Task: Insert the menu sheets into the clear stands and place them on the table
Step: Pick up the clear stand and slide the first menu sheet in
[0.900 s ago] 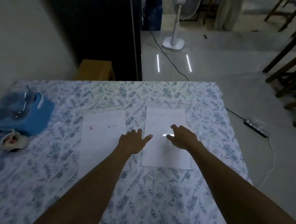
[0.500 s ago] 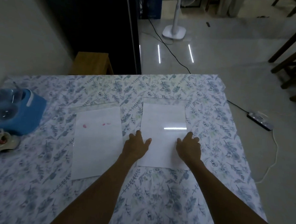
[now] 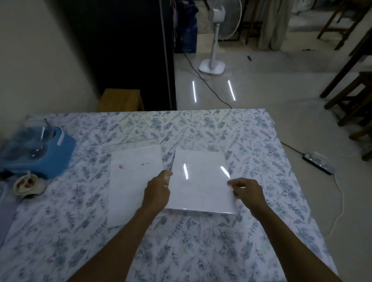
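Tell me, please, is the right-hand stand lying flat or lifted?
Lifted: both hands grip the stand by its side edges, its near edge raised off the tablecloth.

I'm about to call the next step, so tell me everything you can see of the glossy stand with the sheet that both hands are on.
The clear stand is a glossy, transparent rectangle with a plain white sheet inside, showing two bright streaks of reflected light. It sits right of centre on the floral tablecloth, its near edge seemingly raised slightly. The left hand grips its left edge and the right hand pinches its right edge. A second white sheet with pink marks lies just to its left.
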The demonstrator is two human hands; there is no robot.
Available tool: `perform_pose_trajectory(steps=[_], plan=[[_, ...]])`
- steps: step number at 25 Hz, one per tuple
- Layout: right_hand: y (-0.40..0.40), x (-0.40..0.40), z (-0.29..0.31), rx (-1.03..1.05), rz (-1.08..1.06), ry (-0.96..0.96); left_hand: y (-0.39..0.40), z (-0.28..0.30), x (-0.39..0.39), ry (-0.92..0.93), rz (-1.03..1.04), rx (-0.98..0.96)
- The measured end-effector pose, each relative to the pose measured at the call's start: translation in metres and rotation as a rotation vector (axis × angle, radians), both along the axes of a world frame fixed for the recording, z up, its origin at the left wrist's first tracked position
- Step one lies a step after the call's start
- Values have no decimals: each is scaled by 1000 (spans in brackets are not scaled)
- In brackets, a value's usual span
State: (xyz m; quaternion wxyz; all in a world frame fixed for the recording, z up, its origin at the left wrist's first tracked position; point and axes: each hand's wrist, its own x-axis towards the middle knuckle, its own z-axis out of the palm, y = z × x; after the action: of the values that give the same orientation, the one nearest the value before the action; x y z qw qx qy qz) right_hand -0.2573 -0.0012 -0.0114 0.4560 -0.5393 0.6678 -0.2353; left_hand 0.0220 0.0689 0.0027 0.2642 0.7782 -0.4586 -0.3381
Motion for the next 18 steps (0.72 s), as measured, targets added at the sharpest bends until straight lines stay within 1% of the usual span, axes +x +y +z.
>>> perform_pose_trajectory(steps=[2, 4, 6, 8, 10, 13, 15, 18], plan=[[31, -1, 11, -38, -25, -59, 28, 8, 9, 103, -57, -79], [67, -2, 19, -53, -52, -113, 58, 12, 13, 192, -107, -113], [99, -7, 24, -36, -75, -214, 87, 15, 16, 308, -105, -126], [127, -13, 29, -42, -81, -279, 112, 17, 18, 385, -104, -153], [142, -18, 35, -74, -88, -294, 124, 19, 18, 369, -138, -167], [142, -22, 48, -92, -123, -293, 125, 28, 16, 249, -219, -240], [132, -22, 58, -123, -140, -288, 114, 36, 15, 194, -248, -298], [101, -15, 77, -206, -95, -262, 84, 48, 14, 119, -240, -387]])
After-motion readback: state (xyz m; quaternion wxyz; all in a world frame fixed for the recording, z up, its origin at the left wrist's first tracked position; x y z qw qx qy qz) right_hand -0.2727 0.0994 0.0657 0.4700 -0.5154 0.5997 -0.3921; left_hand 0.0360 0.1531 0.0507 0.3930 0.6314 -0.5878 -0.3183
